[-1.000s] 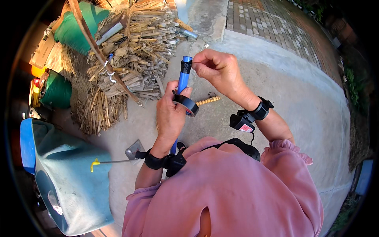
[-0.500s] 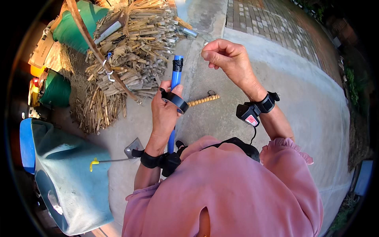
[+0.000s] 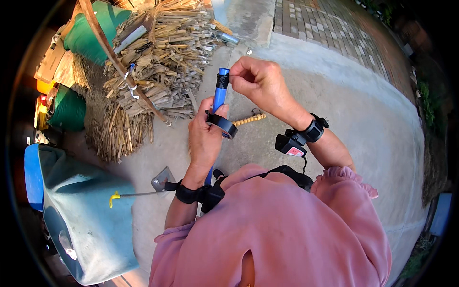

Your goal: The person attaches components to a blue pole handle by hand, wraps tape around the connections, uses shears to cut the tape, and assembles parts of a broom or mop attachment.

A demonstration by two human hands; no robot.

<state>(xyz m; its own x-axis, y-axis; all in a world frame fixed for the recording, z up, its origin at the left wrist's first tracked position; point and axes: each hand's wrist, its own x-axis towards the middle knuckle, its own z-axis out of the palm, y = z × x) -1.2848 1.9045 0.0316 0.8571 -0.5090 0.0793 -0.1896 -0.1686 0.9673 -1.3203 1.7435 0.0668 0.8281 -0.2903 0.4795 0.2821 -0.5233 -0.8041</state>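
My left hand is closed around a blue pipe, which stands nearly upright with its upper end tilted a little right. A roll of black tape is held in that hand too, against the pipe. Black tape is wrapped round the pipe just below its top, and its surface looks wrinkled. My right hand is pinched, thumb against forefinger, right beside this wrapped part. Whatever lies between those fingertips is hidden or too small to make out.
A large pile of dry stalks lies at the upper left, with a wooden pole across it. A yellow segmented stick lies on the concrete. A blue-green cloth drapes something at lower left; a dustpan-like plate is beside it.
My right hand has come left and slightly down, from apart from the pipe to beside its taped end. The pipe, tape roll and left hand have shifted slightly right, the pipe tilting more.
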